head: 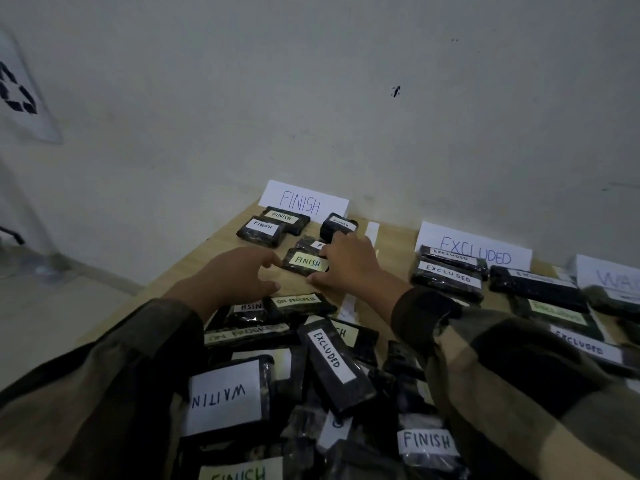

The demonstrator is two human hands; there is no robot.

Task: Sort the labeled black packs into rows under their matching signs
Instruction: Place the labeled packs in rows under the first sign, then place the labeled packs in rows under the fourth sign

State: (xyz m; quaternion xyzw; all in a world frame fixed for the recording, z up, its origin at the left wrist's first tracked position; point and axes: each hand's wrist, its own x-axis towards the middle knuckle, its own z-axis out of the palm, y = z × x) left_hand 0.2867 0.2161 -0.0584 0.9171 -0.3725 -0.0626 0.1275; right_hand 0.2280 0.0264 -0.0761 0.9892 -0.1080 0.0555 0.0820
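Note:
A white FINISH sign (304,199) leans on the wall, with three black FINISH packs (265,227) below it. A black pack with a pale yellow FINISH label (304,262) lies on the wooden table (221,251) just below them. My right hand (349,263) rests on its right end, fingers over the pack and thumb at its near corner. My left hand (239,275) hovers just left of that pack, fingers loosely curled, holding nothing. An EXCLUDED sign (476,249) stands to the right, with several EXCLUDED packs (446,276) in front of it.
A loose heap of black packs (332,362) labelled WAITING, EXCLUDED, ON PROGRESS and FINISH fills the near table. A third sign (613,275), partly cut off, stands at the far right. White paper strips (371,232) lie between the FINISH and EXCLUDED areas. The table's left edge drops to the floor.

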